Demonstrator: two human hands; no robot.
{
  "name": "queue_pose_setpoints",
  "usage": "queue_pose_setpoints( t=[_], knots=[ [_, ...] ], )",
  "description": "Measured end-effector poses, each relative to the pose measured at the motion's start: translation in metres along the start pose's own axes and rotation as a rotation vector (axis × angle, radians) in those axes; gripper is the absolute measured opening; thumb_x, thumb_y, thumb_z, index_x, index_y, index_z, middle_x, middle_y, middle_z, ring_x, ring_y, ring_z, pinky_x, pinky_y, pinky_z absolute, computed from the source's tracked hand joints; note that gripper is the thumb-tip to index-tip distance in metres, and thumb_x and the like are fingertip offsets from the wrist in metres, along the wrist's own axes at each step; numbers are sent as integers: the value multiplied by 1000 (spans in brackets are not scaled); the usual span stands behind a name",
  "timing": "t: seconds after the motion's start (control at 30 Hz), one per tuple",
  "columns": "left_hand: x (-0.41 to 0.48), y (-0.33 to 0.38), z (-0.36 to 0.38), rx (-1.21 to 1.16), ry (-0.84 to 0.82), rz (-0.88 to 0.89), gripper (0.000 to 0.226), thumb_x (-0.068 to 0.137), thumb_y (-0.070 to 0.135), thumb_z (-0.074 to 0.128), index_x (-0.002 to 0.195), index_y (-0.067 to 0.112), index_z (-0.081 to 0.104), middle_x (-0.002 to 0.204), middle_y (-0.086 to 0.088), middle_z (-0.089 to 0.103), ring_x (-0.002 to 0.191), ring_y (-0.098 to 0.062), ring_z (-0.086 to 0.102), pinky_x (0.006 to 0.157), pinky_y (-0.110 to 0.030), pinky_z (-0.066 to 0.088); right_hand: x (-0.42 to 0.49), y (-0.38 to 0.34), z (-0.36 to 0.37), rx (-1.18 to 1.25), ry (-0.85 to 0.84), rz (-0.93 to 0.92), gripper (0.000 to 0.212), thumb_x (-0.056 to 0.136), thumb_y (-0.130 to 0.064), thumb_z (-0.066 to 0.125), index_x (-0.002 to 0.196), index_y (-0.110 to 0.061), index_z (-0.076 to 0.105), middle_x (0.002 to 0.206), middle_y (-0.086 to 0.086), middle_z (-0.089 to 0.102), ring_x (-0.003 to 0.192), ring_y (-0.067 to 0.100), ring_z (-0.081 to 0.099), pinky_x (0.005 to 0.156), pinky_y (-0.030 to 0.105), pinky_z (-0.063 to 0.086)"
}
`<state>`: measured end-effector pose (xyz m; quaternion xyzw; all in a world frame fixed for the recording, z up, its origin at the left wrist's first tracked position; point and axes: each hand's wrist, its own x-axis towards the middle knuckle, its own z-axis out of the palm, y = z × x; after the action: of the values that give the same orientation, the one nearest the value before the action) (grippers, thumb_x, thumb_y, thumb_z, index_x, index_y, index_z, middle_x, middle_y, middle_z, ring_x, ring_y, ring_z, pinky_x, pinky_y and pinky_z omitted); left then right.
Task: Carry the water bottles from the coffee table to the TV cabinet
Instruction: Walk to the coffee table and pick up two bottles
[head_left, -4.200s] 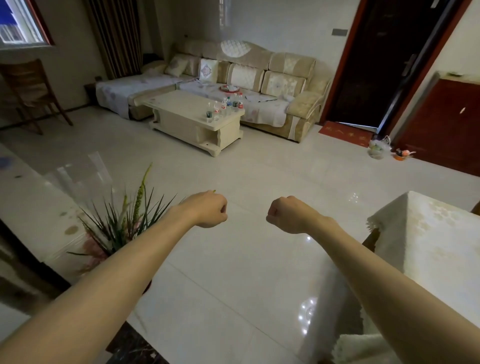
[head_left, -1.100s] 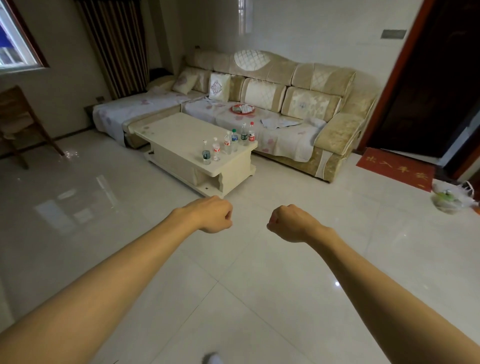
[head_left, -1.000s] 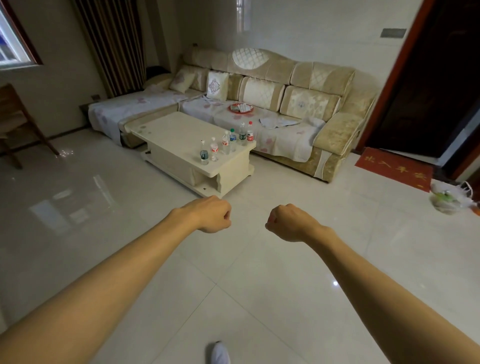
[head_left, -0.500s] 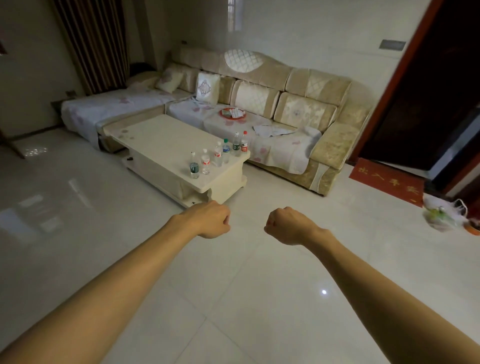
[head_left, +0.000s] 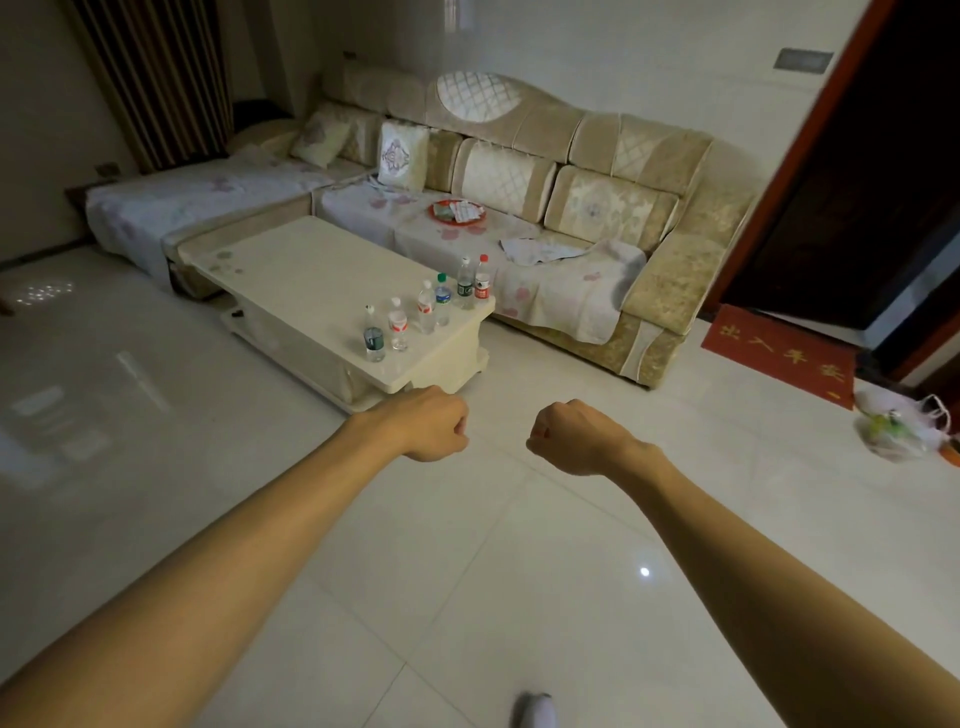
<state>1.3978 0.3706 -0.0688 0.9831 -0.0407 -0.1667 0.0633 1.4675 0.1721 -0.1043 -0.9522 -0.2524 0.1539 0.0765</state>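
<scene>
A pale tiled floor (head_left: 363, 571) runs from under me to the coffee table (head_left: 311, 270), with the sofa (head_left: 571, 208) just behind the table and a red doormat (head_left: 779, 356) well off to the table's right. The six water bottles (head_left: 426, 306) stand upright in a slanting row along the table's near right end, close to its edge, where I judge they will be easy to reach from the open floor. The TV cabinet is not in sight.

My left hand (head_left: 428, 423) and my right hand (head_left: 569, 436) are both curled into fists, holding nothing, raised side by side in front of me and short of the table's near corner. I would say they are kept up and empty only because I am walking in; no bottle has been lifted yet. Next I will need to uncurl the fingers and close them round bottle bodies, and the row is tight enough that one could knock its neighbour.
</scene>
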Motion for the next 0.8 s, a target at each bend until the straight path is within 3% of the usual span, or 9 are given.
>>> queue_pose_setpoints(
  t=[0.23, 0.4, 0.53, 0.67, 0.8],
  knots=[
    [75, 1, -21, -25, -21, -62, 23, 91, 28, 48, 101, 13, 63, 98, -4, 61, 88, -23, 58, 67, -30, 42, 72, 45, -27, -27, 3, -52, 33, 90, -34, 50, 88, -6, 68, 95, 10, 71, 85, 27, 65, 78, 44, 56],
    [132, 7, -39, -36, -11, -87, 20, 89, 28, 48, 89, 15, 63, 98, -4, 63, 93, -25, 59, 76, -37, 48, 118, 81, -53, -26, -17, -92, 32, 92, -33, 50, 91, -7, 68, 96, 10, 71, 86, 26, 65, 80, 43, 56],
    [170, 9, -50, -48, 8, -112, 19, 87, 31, 48, 69, 28, 47, 94, 0, 59, 91, -24, 58, 77, -36, 50, 150, 104, -70, -25, -26, -120, 30, 92, -32, 51, 93, -7, 68, 96, 9, 70, 88, 27, 63, 79, 40, 54],
    [199, 2, -60, -77, -1, -148, 19, 88, 35, 50, 70, 30, 48, 96, 1, 59, 92, -22, 59, 75, -34, 49, 184, 118, -79, -22, -40, -161, 28, 93, -31, 51, 97, -8, 67, 101, 9, 69, 89, 24, 63, 81, 39, 54],
    [223, -18, -65, -94, -11, -191, 13, 86, 40, 52, 77, 31, 54, 106, -2, 63, 95, -23, 60, 83, -38, 52, 218, 120, -84, 0, -56, -198, 23, 94, -28, 51, 100, -11, 64, 105, 9, 69, 92, 24, 63, 79, 35, 51]
  ],
)
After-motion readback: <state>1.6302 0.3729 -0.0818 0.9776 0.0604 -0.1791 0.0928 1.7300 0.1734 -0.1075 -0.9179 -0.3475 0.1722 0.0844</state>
